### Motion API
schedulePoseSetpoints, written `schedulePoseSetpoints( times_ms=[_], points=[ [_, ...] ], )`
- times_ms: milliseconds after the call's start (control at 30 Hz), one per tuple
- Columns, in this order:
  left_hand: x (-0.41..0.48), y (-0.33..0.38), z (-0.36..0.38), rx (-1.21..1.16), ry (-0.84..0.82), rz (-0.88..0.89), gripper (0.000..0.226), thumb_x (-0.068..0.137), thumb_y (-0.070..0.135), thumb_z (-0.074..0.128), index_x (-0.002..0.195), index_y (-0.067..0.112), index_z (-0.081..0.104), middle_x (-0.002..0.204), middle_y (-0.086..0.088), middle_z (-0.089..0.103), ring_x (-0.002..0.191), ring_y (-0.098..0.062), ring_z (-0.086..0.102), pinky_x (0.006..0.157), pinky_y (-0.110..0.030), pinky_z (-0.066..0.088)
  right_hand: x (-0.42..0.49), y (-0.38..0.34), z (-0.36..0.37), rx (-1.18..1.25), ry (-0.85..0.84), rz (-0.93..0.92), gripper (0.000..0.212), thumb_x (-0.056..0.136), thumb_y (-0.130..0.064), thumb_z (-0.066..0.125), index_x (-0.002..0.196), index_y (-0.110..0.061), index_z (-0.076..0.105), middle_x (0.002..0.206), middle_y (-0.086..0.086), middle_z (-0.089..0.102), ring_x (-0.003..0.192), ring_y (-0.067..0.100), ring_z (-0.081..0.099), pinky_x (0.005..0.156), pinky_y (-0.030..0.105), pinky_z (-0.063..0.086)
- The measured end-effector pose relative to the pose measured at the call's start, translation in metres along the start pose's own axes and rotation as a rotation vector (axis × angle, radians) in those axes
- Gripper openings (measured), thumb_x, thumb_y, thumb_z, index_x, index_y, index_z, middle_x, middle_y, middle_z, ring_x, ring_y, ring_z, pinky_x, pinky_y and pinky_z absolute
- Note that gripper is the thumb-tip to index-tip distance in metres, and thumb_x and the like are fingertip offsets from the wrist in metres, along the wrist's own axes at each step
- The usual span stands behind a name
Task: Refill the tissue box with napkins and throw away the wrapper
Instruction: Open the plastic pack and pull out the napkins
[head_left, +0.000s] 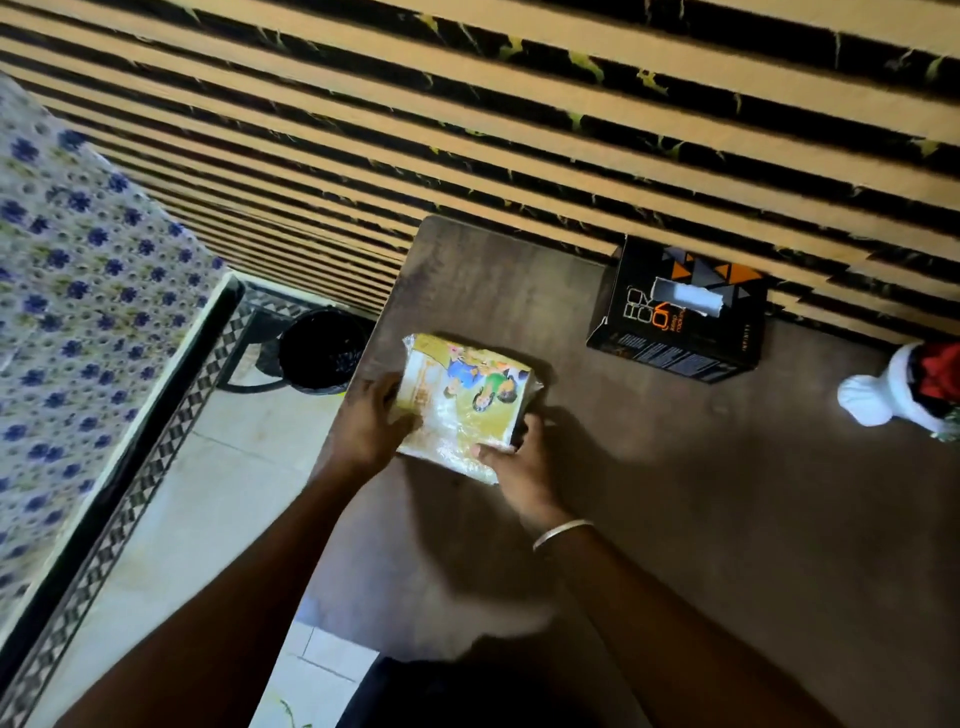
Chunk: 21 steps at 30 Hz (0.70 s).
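Note:
A wrapped napkin pack (467, 400), yellow with printed figures, lies on the dark wooden table (675, 493) near its left edge. My left hand (371, 423) grips the pack's left side. Fingers of my right hand (519, 467) hold its near right corner. The wrapper looks intact around the napkins. The black tissue box (680, 317) with orange triangles stands at the table's far side against the wall, its top slot showing a little white tissue.
A black bin (319, 351) stands on the tiled floor just left of the table. A bed with a blue-flowered cover (78, 312) fills the left. A white and red ornament (904, 389) sits at the table's right edge. A striped wall runs behind.

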<state>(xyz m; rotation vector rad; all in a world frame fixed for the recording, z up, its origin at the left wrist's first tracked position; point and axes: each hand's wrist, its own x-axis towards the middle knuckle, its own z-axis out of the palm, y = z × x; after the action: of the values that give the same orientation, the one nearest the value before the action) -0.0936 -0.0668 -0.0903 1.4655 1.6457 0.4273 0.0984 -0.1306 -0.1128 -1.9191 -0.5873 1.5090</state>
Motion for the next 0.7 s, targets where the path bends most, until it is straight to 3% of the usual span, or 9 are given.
schedulePoseSetpoints(
  times_ms=[67,133,200,267,367,433,567,700],
  points=[
    [-0.007,-0.007,0.006,0.256,0.09,0.033,0.067,0.072,0.026,0.079,0.133,0.03,0.052,0.13,-0.004,0.052,0.117,-0.026,0.052,0.1,-0.045,0.047,-0.007,0.008,0.004,-0.171,0.116,-0.129,0.104,0.062,-0.017,0.087,0.145,-0.03,0.025,0.139,0.007,0.048,0.124,0.023,0.052,0.108,0.048,0.044],
    [-0.013,-0.008,0.011,0.459,0.156,0.126,0.073,0.075,0.028,0.077,0.141,0.021,0.047,0.135,-0.009,0.045,0.123,-0.032,0.043,0.103,-0.047,0.04,-0.018,0.004,0.002,-0.477,0.206,-0.335,0.11,0.061,-0.024,0.087,0.151,-0.029,0.024,0.145,0.007,0.033,0.137,0.025,0.033,0.116,0.044,0.033],
    [-0.018,-0.002,0.016,0.593,0.111,0.246,0.066,0.079,0.032,0.073,0.14,0.019,0.051,0.135,-0.008,0.05,0.124,-0.033,0.043,0.104,-0.047,0.037,-0.018,-0.002,0.0,-0.77,0.215,-0.605,0.098,0.064,-0.029,0.085,0.149,-0.025,0.036,0.155,0.008,0.028,0.147,0.031,0.025,0.119,0.048,0.028],
    [-0.019,0.001,0.021,0.654,0.017,0.306,0.059,0.084,0.038,0.068,0.138,0.019,0.054,0.135,-0.006,0.054,0.127,-0.031,0.044,0.107,-0.046,0.031,-0.012,-0.008,0.0,-0.972,0.127,-0.738,0.082,0.067,-0.033,0.083,0.141,-0.02,0.049,0.158,0.011,0.03,0.149,0.034,0.026,0.119,0.049,0.029],
    [-0.017,0.01,0.026,0.716,-0.078,0.264,0.061,0.084,0.041,0.067,0.14,0.02,0.051,0.136,-0.007,0.053,0.13,-0.03,0.042,0.113,-0.045,0.025,-0.007,-0.02,0.007,-1.082,-0.084,-0.68,0.082,0.072,-0.041,0.081,0.143,-0.017,0.049,0.16,0.011,0.029,0.148,0.032,0.028,0.118,0.043,0.027],
    [-0.013,0.021,0.026,0.764,-0.111,0.205,0.058,0.081,0.039,0.069,0.135,0.022,0.053,0.13,-0.006,0.056,0.127,-0.03,0.044,0.112,-0.043,0.025,-0.003,-0.025,0.01,-1.109,-0.133,-0.633,0.087,0.073,-0.044,0.081,0.146,-0.017,0.044,0.16,0.009,0.027,0.148,0.03,0.027,0.118,0.041,0.028],
    [-0.007,0.034,0.025,0.725,-0.131,0.158,0.03,0.078,0.023,0.068,0.108,0.022,0.066,0.109,-0.003,0.067,0.115,-0.027,0.052,0.103,-0.04,0.029,-0.001,-0.035,0.009,-1.072,-0.172,-0.6,0.096,0.072,-0.044,0.083,0.152,-0.021,0.035,0.16,0.008,0.025,0.148,0.03,0.025,0.119,0.04,0.027],
    [-0.019,0.024,0.016,0.544,-0.111,0.286,0.016,0.072,0.011,0.063,0.082,0.021,0.071,0.089,-0.003,0.065,0.095,-0.027,0.059,0.086,-0.037,0.034,-0.002,-0.045,0.004,-0.97,-0.258,-0.488,0.096,0.072,-0.05,0.081,0.152,-0.024,0.035,0.162,0.004,0.019,0.15,0.023,0.018,0.12,0.034,0.022]
  ],
)
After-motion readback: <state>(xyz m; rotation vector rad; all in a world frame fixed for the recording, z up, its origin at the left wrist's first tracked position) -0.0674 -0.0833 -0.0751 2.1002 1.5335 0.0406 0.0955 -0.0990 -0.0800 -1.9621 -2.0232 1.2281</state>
